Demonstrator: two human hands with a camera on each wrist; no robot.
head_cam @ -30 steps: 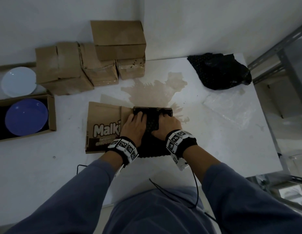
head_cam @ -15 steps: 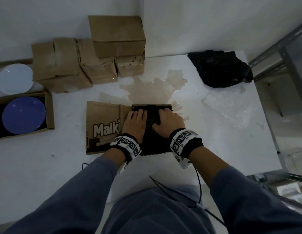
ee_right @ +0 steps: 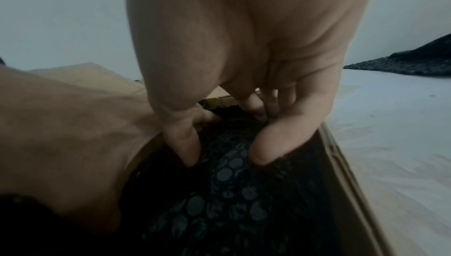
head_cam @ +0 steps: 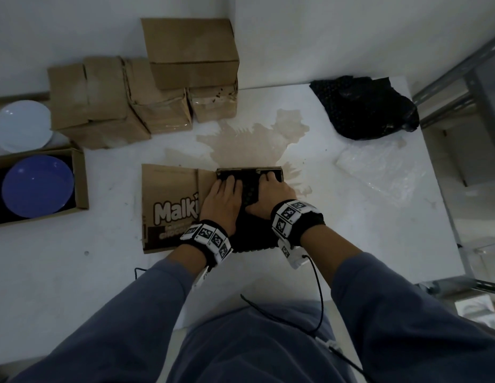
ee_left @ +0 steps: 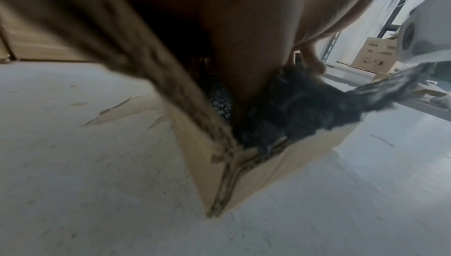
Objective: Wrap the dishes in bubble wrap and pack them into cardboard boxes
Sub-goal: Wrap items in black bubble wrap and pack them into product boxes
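A bundle wrapped in black bubble wrap [head_cam: 249, 189] is being pressed down into an open brown cardboard box [head_cam: 169, 205] lying near the middle of the white table [head_cam: 75, 272]; the round air cells are showing as dull grey discs on the dark film in the right wrist view [ee_right: 227, 173], and the dish inside is not being seen. The box is corrugated, its edges showing fluting in the left wrist view [ee_left: 227, 179], and white "Malki" lettering is being displayed on its opened left flap. The left hand [head_cam: 221, 200] is being laid flat on the left part of the bundle with fingers extended toward the far rim. The right hand [head_cam: 271, 193] is being set on the right part, thumb and fingers [ee_right: 180, 142] bent and dug into the wrap; whether film is actually being pinched is probably not decidable from this blurred view. The bundle is thus lying directly under both palms, inside the box walls. Further off are being noted stacked closed cartons [head_cam: 185, 64], a blue plate [head_cam: 37, 186] in another box, a white plate [head_cam: 21, 125], a crumpled black wrap heap [head_cam: 362, 106] and clear bubble wrap [head_cam: 379, 172].
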